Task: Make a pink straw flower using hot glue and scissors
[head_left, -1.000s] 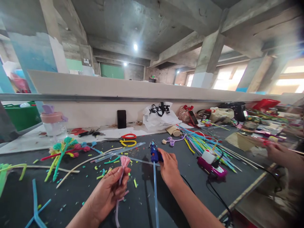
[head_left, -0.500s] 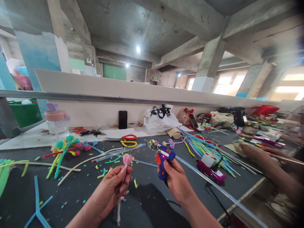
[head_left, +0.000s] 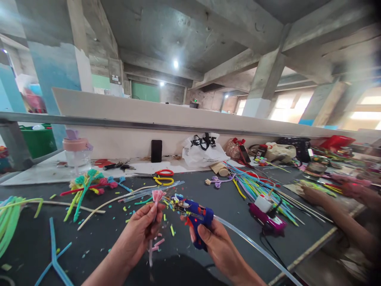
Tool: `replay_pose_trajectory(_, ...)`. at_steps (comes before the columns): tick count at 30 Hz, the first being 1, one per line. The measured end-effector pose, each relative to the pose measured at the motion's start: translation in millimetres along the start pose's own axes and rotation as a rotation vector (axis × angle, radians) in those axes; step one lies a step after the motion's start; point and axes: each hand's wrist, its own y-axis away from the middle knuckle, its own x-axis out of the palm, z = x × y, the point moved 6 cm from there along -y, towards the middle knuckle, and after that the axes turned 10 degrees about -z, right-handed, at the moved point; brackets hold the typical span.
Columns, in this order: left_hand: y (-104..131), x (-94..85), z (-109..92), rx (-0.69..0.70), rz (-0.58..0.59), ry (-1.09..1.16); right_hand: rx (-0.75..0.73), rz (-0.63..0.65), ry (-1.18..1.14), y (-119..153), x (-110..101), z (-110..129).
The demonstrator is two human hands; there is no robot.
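Pinched in my left hand [head_left: 143,226] is a pink pipe-cleaner flower [head_left: 157,195], its tuft up and its pale stem hanging below my fingers. My right hand [head_left: 216,242] is wrapped round a dark blue glue gun [head_left: 199,216] with a small red light. The gun's nozzle, crusted with coloured bits, points left, close to the pink tuft; whether they touch I cannot tell. A long clear glue stick [head_left: 253,238] runs out of the gun's back to the lower right. Pink snippets [head_left: 157,244] lie beneath my left hand.
Coloured stems [head_left: 85,188] lie left, with a blue forked stem [head_left: 53,254] nearer. Scissors [head_left: 163,176], a phone [head_left: 156,151] and a white bag [head_left: 204,150] are behind. A pipe-cleaner bundle [head_left: 258,188] and a purple device [head_left: 268,220] lie right, near another person's hands [head_left: 315,194].
The glue gun has swung to point left, and its nozzle is closer to the pink tuft. At the right, the other person's hands have moved apart, with one farther back.
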Motion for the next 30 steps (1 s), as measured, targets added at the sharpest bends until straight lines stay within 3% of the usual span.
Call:
replay_pose_trajectory(12,0,1.4,-4,0.036,-0.088,0.042,-0.027,0.010,0.234,4,3,5)
replay_pose_trajectory(22,0,0.0,-21,0.150,-0.070,0.048,-0.001,0.017,0.152,-1,-1,-11)
replay_pose_trajectory(30,-1,1.2,-20,0.170,-0.044,0.010,0.009,0.036,0.160,-1,4,-11)
